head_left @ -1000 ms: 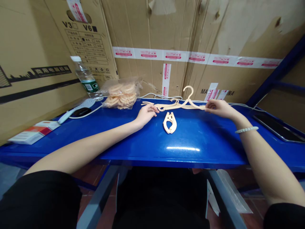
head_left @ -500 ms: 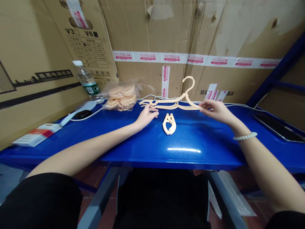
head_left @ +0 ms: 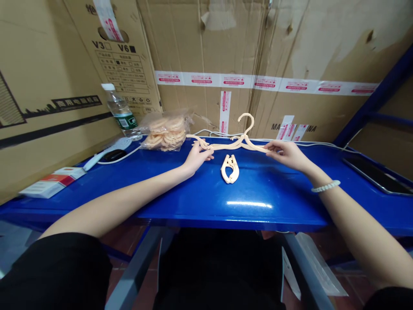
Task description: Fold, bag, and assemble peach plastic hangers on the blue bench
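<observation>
The left hand (head_left: 197, 156) pinches one arm of a pale peach plastic clothes hanger (head_left: 240, 141) and the right hand (head_left: 285, 153) pinches the other, so it spans between them, hook upward. Between the hands, slightly nearer the person, a folded peach plastic hanger (head_left: 230, 168) lies on the glossy blue metal table (head_left: 258, 189)

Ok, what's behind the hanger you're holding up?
A white cable runs along the back edge of the table behind the hanger, with taped cardboard boxes beyond. The left hand and right hand cover the hanger's tips; parts of the cable are hidden.
</observation>
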Demonstrator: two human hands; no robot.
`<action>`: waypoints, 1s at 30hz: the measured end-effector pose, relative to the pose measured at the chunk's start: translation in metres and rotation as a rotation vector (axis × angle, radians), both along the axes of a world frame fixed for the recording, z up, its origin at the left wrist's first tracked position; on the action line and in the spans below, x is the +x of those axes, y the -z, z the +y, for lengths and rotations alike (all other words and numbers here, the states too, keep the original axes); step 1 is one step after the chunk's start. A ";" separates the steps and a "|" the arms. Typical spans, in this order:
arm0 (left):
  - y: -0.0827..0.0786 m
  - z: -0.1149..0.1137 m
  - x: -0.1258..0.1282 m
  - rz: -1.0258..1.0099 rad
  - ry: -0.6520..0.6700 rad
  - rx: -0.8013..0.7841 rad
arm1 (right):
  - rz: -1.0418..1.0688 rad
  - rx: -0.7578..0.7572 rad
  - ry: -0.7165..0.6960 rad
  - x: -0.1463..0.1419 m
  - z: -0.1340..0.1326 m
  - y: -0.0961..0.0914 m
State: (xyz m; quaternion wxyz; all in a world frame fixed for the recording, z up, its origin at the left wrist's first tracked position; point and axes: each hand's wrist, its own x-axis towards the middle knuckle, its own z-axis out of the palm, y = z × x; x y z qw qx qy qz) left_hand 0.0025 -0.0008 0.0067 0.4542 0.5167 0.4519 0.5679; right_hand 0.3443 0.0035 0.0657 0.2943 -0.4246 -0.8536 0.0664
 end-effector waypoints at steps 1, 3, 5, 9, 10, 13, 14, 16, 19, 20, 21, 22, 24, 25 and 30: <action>0.001 0.000 0.000 0.048 0.030 0.039 | 0.004 -0.009 -0.008 -0.001 0.000 0.001; 0.004 -0.002 0.001 0.160 0.088 0.144 | 0.018 -0.038 -0.032 -0.003 -0.001 0.003; 0.005 -0.005 0.001 0.270 0.122 0.258 | 0.032 -0.071 -0.057 -0.006 -0.002 0.005; 0.002 -0.009 0.001 0.347 0.194 0.343 | 0.013 -0.069 -0.074 -0.005 0.001 0.005; 0.002 -0.009 0.000 0.336 0.206 0.321 | -0.026 -0.033 -0.064 -0.003 0.003 0.005; 0.000 -0.006 0.000 0.277 0.193 0.225 | -0.212 0.156 -0.011 0.001 0.007 0.002; 0.000 -0.006 0.000 0.251 0.182 0.199 | -0.275 0.228 0.011 0.002 0.007 0.001; 0.000 -0.005 0.000 0.199 0.165 0.163 | -0.386 0.354 0.078 0.001 0.005 0.000; -0.001 -0.005 0.002 0.151 0.150 0.130 | -0.525 0.466 0.257 -0.007 -0.006 -0.002; -0.002 -0.006 0.002 0.143 0.149 0.121 | -0.558 0.472 0.325 -0.010 -0.010 -0.002; -0.003 -0.007 0.003 0.136 0.149 0.113 | -0.584 0.467 0.385 -0.013 -0.014 -0.001; -0.004 -0.008 0.003 0.132 0.148 0.105 | -0.603 0.457 0.434 -0.016 -0.017 -0.001; -0.005 -0.009 0.004 0.127 0.142 0.092 | -0.641 0.443 0.484 -0.020 -0.021 -0.001; -0.006 -0.009 0.005 0.127 0.140 0.088 | -0.657 0.445 0.485 -0.021 -0.022 -0.001; -0.006 -0.009 0.004 0.130 0.142 0.097 | -0.599 0.487 0.413 -0.020 -0.021 0.000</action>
